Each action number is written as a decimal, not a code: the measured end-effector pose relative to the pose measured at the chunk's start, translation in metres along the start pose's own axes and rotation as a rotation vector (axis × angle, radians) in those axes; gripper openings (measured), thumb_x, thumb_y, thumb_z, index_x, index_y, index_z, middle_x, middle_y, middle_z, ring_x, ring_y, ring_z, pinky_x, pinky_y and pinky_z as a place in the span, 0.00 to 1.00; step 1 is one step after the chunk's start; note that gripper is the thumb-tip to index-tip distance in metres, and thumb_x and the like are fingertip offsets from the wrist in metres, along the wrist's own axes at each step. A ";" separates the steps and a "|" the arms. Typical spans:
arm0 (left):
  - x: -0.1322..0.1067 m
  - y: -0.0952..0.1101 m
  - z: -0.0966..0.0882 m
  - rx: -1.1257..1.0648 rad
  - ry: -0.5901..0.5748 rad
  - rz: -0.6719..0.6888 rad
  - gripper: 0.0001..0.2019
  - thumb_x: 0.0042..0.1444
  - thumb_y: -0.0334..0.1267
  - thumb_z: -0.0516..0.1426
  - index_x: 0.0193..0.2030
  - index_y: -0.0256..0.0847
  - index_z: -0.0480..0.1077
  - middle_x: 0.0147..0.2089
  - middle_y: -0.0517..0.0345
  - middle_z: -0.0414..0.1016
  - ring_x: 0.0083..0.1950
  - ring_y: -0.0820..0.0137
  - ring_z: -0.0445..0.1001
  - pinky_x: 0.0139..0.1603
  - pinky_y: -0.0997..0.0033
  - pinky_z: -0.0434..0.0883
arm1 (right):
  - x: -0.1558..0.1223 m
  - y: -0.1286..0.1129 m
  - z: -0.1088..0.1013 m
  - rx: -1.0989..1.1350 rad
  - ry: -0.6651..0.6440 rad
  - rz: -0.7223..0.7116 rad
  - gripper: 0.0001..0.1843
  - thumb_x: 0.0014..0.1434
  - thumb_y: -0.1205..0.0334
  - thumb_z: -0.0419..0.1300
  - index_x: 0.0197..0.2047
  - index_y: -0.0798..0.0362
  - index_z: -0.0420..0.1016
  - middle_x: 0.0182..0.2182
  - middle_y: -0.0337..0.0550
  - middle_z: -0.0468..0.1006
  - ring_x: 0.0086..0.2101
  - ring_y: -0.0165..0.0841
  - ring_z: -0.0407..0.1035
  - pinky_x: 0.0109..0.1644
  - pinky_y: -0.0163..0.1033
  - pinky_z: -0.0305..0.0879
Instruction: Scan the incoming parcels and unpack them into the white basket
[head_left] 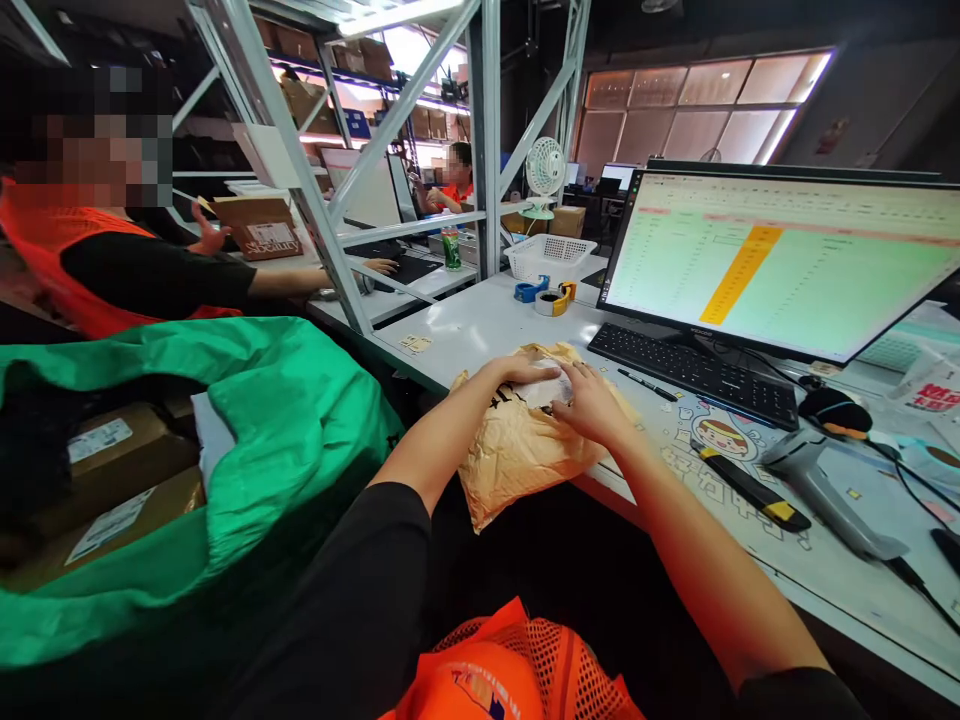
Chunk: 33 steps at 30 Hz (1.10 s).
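A crumpled tan plastic mailer bag [517, 445] lies on the near edge of the white desk [480, 325], partly hanging over it. A white label [541, 390] sits on the bag's top. My left hand [521, 372] rests on the far side of the bag, fingers curled onto the label. My right hand [589, 405] lies flat on the bag beside the label, fingers stretched and pressing down. Both hands touch the bag; neither lifts it.
A black keyboard [694, 370] and monitor [780, 260] stand behind the bag. A barcode scanner [817, 480], box cutter [750, 490], pen [649, 385], tape rolls [551, 300] and white basket [550, 257] lie on the desk. A green sack [285, 440] holds boxes at left. Other people sit behind.
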<state>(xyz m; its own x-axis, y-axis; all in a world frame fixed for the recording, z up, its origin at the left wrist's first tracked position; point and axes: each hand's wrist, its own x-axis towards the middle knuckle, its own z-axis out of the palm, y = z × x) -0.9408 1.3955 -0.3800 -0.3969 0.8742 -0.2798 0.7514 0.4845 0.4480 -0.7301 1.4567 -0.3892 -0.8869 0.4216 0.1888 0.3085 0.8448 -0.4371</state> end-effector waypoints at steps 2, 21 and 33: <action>-0.003 0.002 -0.004 -0.019 -0.028 -0.021 0.38 0.54 0.71 0.59 0.61 0.44 0.76 0.57 0.45 0.83 0.58 0.50 0.80 0.59 0.59 0.75 | 0.000 0.000 0.000 -0.019 0.013 -0.001 0.40 0.62 0.58 0.64 0.73 0.62 0.62 0.71 0.64 0.62 0.71 0.50 0.55 0.75 0.54 0.50; -0.166 0.048 -0.003 -0.599 0.198 0.452 0.26 0.56 0.51 0.68 0.57 0.38 0.79 0.55 0.48 0.82 0.59 0.53 0.78 0.63 0.57 0.73 | -0.028 0.033 -0.041 0.540 0.064 -0.197 0.43 0.68 0.28 0.51 0.75 0.46 0.62 0.72 0.50 0.65 0.70 0.49 0.61 0.76 0.56 0.55; -0.231 0.027 -0.017 -1.284 1.428 0.252 0.25 0.46 0.50 0.76 0.48 0.41 0.83 0.46 0.55 0.85 0.48 0.61 0.83 0.52 0.69 0.79 | -0.146 0.020 -0.045 0.569 0.197 0.325 0.31 0.59 0.33 0.65 0.47 0.53 0.80 0.40 0.52 0.85 0.38 0.46 0.79 0.35 0.42 0.77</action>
<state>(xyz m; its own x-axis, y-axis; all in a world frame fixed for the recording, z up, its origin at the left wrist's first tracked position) -0.8383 1.2073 -0.2891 -0.9269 -0.0279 0.3742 0.3396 -0.4866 0.8049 -0.5789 1.4272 -0.3860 -0.6839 0.7223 0.1029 0.2721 0.3833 -0.8826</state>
